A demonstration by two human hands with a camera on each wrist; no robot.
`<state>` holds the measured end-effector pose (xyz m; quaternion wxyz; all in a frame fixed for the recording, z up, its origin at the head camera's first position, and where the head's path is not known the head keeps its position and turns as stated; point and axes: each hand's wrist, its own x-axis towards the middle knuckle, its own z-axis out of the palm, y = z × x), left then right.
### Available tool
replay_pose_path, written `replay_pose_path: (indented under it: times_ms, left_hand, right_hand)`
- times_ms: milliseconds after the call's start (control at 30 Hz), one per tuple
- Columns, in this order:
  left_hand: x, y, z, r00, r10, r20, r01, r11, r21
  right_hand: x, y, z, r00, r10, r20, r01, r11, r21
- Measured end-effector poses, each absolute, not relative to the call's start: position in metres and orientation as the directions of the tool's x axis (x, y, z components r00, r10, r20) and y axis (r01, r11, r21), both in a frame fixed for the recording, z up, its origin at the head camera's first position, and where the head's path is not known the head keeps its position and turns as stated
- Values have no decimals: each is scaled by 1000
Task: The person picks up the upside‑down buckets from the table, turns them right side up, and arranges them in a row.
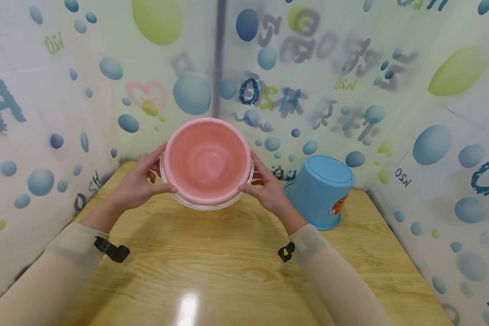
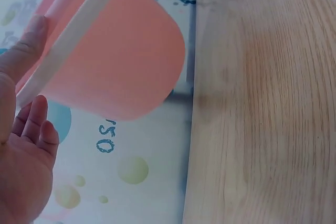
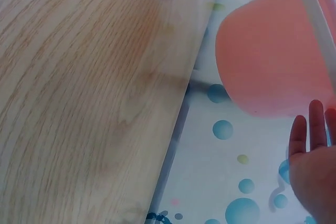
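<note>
A pink bucket (image 1: pixel 207 165) is held up above the table, its open mouth tilted toward the head camera. Along the underside of its rim runs a white band (image 1: pixel 207 208) that looks like a carrying handle. My left hand (image 1: pixel 140 179) grips the rim from the left, thumb on the front and fingers behind. On the right side, my right hand (image 1: pixel 265 185) holds the rim in the same way. The left wrist view shows the smooth pink outer wall (image 2: pixel 123 61) and the thumb across the rim. In the right wrist view, several fingers extend beside the wall, and the thumb is hidden.
A blue bucket (image 1: pixel 319 194) stands upside down on the wooden table (image 1: pixel 212 262) at the back right, with a sticker on its side. Curtains (image 1: pixel 236 59) printed with bubbles and letters surround the table at the back and both sides.
</note>
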<state>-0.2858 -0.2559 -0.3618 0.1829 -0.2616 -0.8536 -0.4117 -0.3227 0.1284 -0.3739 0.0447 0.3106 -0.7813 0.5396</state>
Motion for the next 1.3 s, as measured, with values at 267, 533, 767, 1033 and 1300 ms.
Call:
replay_pose_path:
  times_ms: [267,533,767,1033,1300]
  left_hand:
    - [-285,-258,-361,-813,266,517,573,523,632]
    - [-287,-257,-359,-843,257,472,534,499,682]
    - [-287,-255,-357,-874,248,418,484,376,790]
    - [-288,-257,-360,-910,233,344,409,353,841]
    - [-296,-252,-363,-929,234,287,353,324,877]
  right_hand:
    - [-321,129,-371,-821,-438,365,-488,209,-848]
    - [-322,129,-371,-854,-409,321,-416,168,-894]
    - [-323,122,-372,-842,-424,333,-369,3,-930]
    - [-324,116,-377,-865,-404,299,-310,-39,-950]
    - [-329,112,-375,-903,-354,244,-242,-50,-969]
